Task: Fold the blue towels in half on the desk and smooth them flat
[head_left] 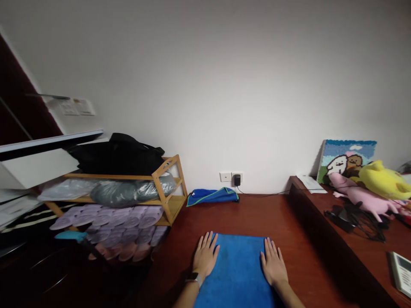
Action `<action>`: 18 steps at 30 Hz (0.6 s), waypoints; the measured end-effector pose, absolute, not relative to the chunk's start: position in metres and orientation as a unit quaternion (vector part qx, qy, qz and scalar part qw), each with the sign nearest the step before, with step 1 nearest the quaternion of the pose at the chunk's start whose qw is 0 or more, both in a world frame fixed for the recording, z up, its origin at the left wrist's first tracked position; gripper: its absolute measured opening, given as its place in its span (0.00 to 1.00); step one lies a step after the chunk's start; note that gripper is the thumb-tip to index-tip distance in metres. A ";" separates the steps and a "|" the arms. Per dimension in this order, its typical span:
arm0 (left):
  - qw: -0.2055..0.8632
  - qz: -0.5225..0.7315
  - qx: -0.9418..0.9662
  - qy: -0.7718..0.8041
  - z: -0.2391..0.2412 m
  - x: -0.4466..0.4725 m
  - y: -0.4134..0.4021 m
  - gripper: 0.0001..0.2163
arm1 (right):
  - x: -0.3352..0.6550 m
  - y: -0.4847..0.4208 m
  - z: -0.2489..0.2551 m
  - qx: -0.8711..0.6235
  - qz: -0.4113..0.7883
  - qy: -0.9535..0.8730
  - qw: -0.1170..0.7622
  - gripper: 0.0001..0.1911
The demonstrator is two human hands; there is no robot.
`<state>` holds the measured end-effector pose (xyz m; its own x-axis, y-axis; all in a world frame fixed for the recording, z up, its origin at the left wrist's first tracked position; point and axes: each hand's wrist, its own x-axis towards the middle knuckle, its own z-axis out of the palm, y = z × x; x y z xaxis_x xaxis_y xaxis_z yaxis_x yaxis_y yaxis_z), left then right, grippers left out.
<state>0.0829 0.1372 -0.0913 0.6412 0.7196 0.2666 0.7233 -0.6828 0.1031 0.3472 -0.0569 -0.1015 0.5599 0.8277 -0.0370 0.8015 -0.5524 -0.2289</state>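
Observation:
A blue cloth [239, 269] lies flat on the reddish-brown wooden table [266, 214], its near end cut off by the bottom of the view. My left hand [206, 254] rests on the cloth's left edge, fingers stretched forward, with a watch on the wrist. On the right edge lies my right hand [274, 262], palm down and fingers extended. Neither hand grips anything. Farther back, a second blue cloth [213, 196] with green edging lies folded near the wall.
Left of the table stands a wooden rack [175, 188] with a black bag [120, 156], plastic-wrapped items and several slippers. A charger [236, 179] sits in the wall socket, its cable running right. The raised right surface holds plush toys [362, 196], cables, a picture and a calculator [401, 273].

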 end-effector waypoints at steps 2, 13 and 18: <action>0.013 -0.164 -0.907 -0.388 -0.084 0.102 0.118 0.26 | 0.346 -0.057 -0.098 -0.878 0.073 -0.465 0.091 0.38; -0.071 -0.128 -0.943 -0.300 -0.114 0.181 0.031 0.25 | 0.347 -0.054 -0.098 -0.871 0.081 -0.468 0.124 0.36; -0.051 -0.042 -0.884 -0.463 -0.092 0.080 0.073 0.30 | 0.348 -0.049 -0.090 -0.874 0.087 -0.464 0.117 0.37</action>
